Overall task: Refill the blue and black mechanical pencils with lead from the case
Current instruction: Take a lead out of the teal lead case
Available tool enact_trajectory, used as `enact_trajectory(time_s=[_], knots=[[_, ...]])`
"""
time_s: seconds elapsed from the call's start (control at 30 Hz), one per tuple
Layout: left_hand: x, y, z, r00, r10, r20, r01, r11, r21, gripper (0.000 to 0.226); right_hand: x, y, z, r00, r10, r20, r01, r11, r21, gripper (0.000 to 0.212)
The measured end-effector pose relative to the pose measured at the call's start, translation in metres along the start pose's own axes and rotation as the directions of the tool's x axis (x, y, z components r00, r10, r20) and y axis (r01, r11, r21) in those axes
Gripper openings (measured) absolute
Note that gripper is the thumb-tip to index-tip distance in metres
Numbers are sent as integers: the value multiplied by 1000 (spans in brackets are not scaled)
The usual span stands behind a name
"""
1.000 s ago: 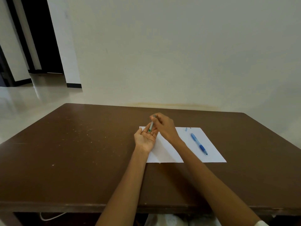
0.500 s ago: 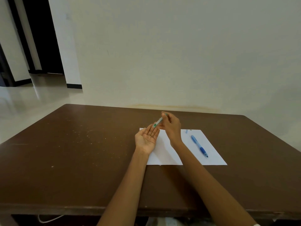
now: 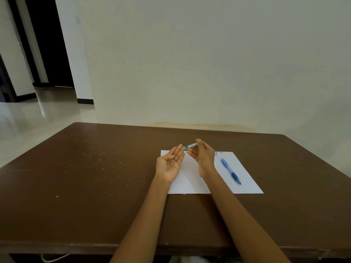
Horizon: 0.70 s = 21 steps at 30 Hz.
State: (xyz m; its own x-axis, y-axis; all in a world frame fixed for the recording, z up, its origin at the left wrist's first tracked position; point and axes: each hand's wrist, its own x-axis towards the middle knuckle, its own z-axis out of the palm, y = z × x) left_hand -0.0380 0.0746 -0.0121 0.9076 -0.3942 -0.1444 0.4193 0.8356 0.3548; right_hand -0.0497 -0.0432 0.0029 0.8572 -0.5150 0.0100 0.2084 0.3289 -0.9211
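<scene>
1. Two bare forearms are being extended from the near table edge over the brown table point(image 3: 95, 186) toward a white paper sheet point(image 3: 191, 183); both hands are being held above the sheet's far-left part.
2. The left hand point(image 3: 170, 164) is being held palm-up, fingers straight and together, pointing away and slightly right; nothing is being gripped. Whether lead is lying in the palm cannot be told.
3. The right hand point(image 3: 202, 158) is being held just right of the left, thumb side up, fingers curled. The lead case point(image 3: 190, 146), a small translucent green-tinted tube, is being pinched at its right end between thumb and fingertips.
4. The lead case is being tilted, its free left end lower and sitting just above the left hand's fingertips; contact cannot be told. Most of the case is showing left of the grip.
5. The blue mechanical pencil point(image 3: 230, 170) is lying flat on the sheet's right half, well apart from both hands, tip pointing toward the near-right corner.
6. A small blue cap point(image 3: 216, 153) and a tiny dark piece point(image 3: 221, 152) are lying at the sheet's far edge, just beyond the pencil.
7. A pale wall point(image 3: 209, 63) is being seen behind the table.
</scene>
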Motion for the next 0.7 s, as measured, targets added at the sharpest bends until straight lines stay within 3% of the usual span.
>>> enact_trajectory(time_s=[0.3, 0.53, 0.7], knots=[[-1, -2, 0, 1000, 4, 9, -5, 998, 58, 56, -1, -3, -9, 998, 48, -30, -44, 994, 96, 19], [-1, -6, 1, 999, 53, -5, -51, 974, 222, 51, -5, -1, -14, 996, 88, -24, -85, 992, 88, 23], [1, -8, 3, 994, 109, 3, -100, 898, 428, 44, -9, 0, -15, 996, 95, 0, -94, 994, 51, 20]])
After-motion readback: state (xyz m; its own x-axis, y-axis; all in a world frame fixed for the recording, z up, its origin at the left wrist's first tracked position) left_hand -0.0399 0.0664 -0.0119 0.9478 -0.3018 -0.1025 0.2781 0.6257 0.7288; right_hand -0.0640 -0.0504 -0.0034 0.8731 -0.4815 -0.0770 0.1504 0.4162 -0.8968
